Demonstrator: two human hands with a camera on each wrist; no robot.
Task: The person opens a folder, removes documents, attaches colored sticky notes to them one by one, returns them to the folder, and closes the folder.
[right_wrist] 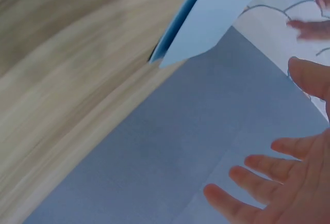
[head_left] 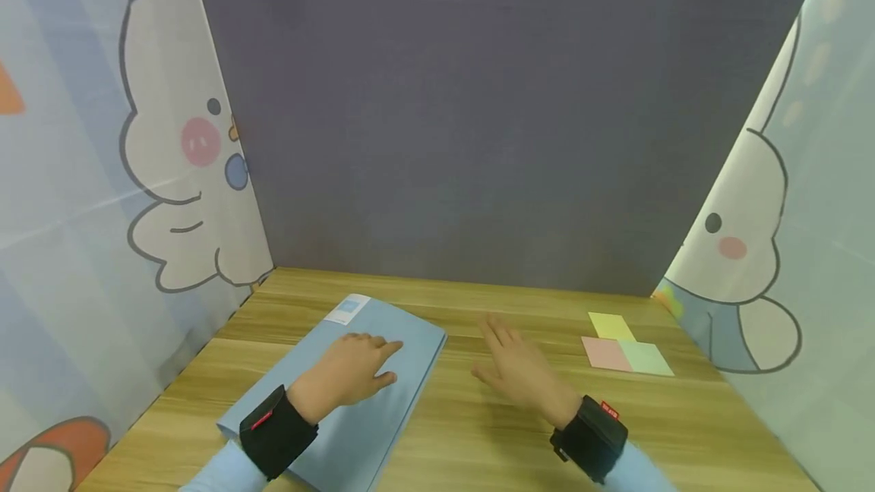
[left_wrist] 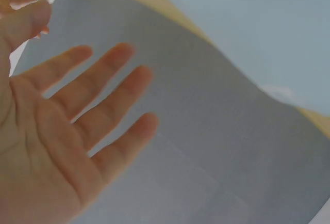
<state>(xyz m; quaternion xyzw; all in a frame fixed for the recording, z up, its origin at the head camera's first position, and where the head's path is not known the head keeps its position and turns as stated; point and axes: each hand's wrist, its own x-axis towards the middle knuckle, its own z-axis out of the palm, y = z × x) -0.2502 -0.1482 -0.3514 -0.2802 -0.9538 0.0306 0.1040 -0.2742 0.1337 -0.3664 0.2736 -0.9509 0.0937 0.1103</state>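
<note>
The flat light-blue folder, card or plastic [head_left: 372,431], lies left of centre in the lower half of the head view, its white label [head_left: 347,309] at the upper left end; the person's left hand [head_left: 349,367] is over it, fingers straight and apart, holding nothing; whether any fingertip brushes the cover, I cannot tell; the right hand [head_left: 516,367] is beyond the folder's right edge, over the wood-grain table [head_left: 451,439], fingers also extended and parted, likewise holding nothing; I'd judge this a pause before handling, and gripping the folder would call for lowering both hands and closing fingers on its edges; farther right sit yellow [head_left: 611,326], pink [head_left: 606,354] and green paper squares [head_left: 645,357].
</note>
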